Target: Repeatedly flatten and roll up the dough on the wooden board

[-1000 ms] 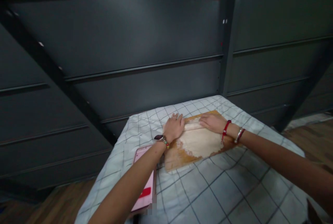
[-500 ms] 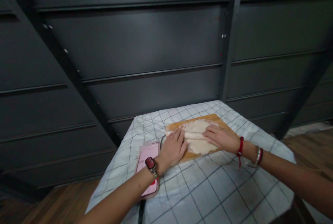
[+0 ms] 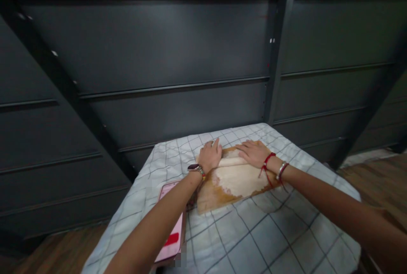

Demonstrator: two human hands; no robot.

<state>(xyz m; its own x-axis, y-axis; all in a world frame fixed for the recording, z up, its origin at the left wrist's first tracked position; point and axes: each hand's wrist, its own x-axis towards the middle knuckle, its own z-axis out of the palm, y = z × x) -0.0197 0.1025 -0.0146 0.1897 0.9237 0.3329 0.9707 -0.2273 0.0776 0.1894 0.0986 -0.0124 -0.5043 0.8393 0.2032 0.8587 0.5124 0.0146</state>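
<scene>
A pale rolling pin point(image 3: 233, 161) lies across a thin, flat sheet of dough point(image 3: 243, 179). Under the dough is a wooden board point(image 3: 210, 199), whose bare wood shows at the near left corner. My left hand point(image 3: 210, 156) rests palm down over the pin's left end, fingers stretched forward past it. Over the right end, my right hand point(image 3: 255, 154) lies flat with its fingers extended to the left. The palms hide both ends of the pin. Some dough also shows beyond the pin, between the hands.
A phone point(image 3: 173, 248) with a pink screen lies left of the board, partly behind my left forearm. Checked white cloth point(image 3: 248, 231) covers the table. A dark panelled wall point(image 3: 178, 49) stands right behind the table, and wooden flooring point(image 3: 378, 180) shows at the right.
Both hands and the rolling pin have moved away from me, toward the board's far edge. More dough and bare board now show on the near side. The camera view has shifted slightly.
</scene>
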